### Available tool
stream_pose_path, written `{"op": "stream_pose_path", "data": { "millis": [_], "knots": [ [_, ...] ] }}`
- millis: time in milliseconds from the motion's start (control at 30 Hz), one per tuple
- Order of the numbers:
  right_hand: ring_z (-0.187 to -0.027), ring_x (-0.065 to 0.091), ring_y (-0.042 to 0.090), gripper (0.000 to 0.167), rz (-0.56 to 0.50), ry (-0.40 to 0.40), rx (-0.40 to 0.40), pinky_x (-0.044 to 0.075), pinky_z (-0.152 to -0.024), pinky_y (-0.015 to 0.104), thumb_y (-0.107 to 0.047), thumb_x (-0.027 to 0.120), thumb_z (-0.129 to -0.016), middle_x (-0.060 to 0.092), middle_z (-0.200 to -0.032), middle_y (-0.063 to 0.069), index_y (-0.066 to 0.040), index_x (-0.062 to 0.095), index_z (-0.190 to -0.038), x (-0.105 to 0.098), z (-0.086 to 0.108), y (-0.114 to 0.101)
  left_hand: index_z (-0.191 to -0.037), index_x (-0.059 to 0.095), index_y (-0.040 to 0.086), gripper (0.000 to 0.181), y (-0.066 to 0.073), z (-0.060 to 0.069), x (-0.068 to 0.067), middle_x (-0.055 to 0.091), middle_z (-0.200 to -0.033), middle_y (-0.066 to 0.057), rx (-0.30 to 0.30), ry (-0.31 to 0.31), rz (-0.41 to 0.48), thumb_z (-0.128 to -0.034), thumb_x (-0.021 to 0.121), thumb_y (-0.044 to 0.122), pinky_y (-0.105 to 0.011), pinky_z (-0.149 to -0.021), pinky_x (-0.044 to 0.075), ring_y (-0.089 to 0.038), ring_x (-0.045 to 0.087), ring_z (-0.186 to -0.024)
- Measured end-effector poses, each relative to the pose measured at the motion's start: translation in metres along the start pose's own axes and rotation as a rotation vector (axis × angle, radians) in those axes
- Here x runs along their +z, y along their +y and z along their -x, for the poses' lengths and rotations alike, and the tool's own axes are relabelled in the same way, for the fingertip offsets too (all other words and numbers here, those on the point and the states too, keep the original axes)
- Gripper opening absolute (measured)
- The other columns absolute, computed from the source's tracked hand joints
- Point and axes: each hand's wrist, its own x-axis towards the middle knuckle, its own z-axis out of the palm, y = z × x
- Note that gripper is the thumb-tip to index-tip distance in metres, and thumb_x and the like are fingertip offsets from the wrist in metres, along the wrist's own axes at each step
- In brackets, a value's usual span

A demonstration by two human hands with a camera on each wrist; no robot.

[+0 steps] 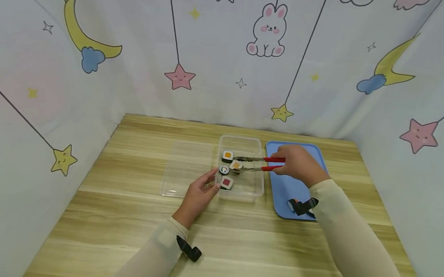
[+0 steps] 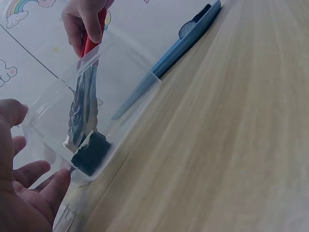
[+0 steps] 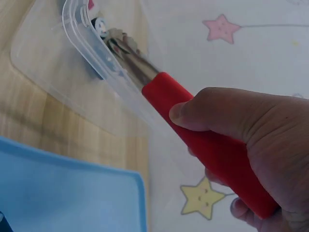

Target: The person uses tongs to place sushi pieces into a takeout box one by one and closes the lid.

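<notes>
- White cloth walls (image 1: 227, 57) fill the top of the frame, with a bunny (image 1: 269, 32) near the upper middle and a yellow moon (image 1: 74, 29) at the upper left.
- Below them, a wooden table (image 1: 234, 242) with light and dark stripes runs down to the bottom of the frame.
- Near the middle of the frame sits a clear box (image 1: 248, 181) with four toy-like sushi pieces along its left side.
- Its top piece has an orange square (image 1: 227, 156), the small round one (image 1: 224, 170) has a dark edge, and the bottom one has a red square (image 1: 226, 182).
- Another orange-and-white piece (image 1: 236, 165) lies between the tips of the tongs (image 1: 270, 159); I cannot tell if they squeeze it.
- The right hand (image 1: 299, 163), right of the middle, has its thumb and fingers wrapped around the red handles.
- The left hand (image 1: 198, 197), left of the box, has its fingers spread a bit and touches the box's left side.
- A flat clear lid (image 1: 186, 170) lies just left of the box.
- On the right, a blue tray (image 1: 284, 186) has a dark-sided piece (image 1: 291, 204) near its bottom edge, partly behind a black wrist camera (image 1: 302, 206).
</notes>
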Motion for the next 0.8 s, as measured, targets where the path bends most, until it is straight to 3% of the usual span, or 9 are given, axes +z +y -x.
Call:
{"op": "stream_pose_path", "data": {
  "millis": [133,333,600,800],
  "knots": [
    [-0.082,0.061,0.018,0.038,-0.004,0.006,0.018,0.057,-0.07,0.035,-0.02,0.086,-0.083,0.068,-0.095,0.0,-0.012,0.08,-0.119,0.004,0.002,0.002,-0.149,0.052,-0.003,0.052,0.002,0.002,0.001,0.05,-0.153,-0.023,-0.008,-0.008,0.002,-0.0992,0.067,0.0,-0.048,-0.107,0.052,-0.042,0.052,-0.138],
    [-0.089,0.059,0.024,0.045,-0.07,0.103,0.057,0.054,-0.069,0.037,-0.024,0.087,-0.084,0.067,-0.103,0.002,-0.012,0.076,-0.126,-0.007,0.032,0.019,-0.151,0.051,-0.001,0.054,-0.025,-0.005,0.004,0.05,-0.153,-0.025,0.01,0.008,-0.016,-0.0994,0.067,0.001,-0.049,-0.107,0.051,-0.042,0.051,-0.139],
    [-0.095,0.057,0.03,0.049,-0.158,0.209,0.232,0.054,-0.067,0.033,-0.026,0.086,-0.087,0.067,-0.11,0.011,-0.004,0.073,-0.128,-0.02,0.113,0.063,-0.148,0.058,0.01,0.052,-0.031,-0.009,0.0,0.057,-0.15,-0.015,0.027,0.026,0.005,-0.0982,0.072,0.008,-0.042,-0.105,0.054,-0.034,0.056,-0.135],
    [-0.095,0.059,0.031,0.052,-0.131,0.151,0.323,0.053,-0.066,0.031,-0.032,0.088,-0.085,0.069,-0.112,0.015,-0.003,0.074,-0.126,-0.013,0.18,0.087,-0.15,0.056,0.011,0.053,-0.031,-0.009,0.0,0.056,-0.149,-0.018,0.013,0.013,-0.01,-0.0991,0.071,0.01,-0.037,-0.105,0.054,-0.032,0.055,-0.137]
  ]
}}
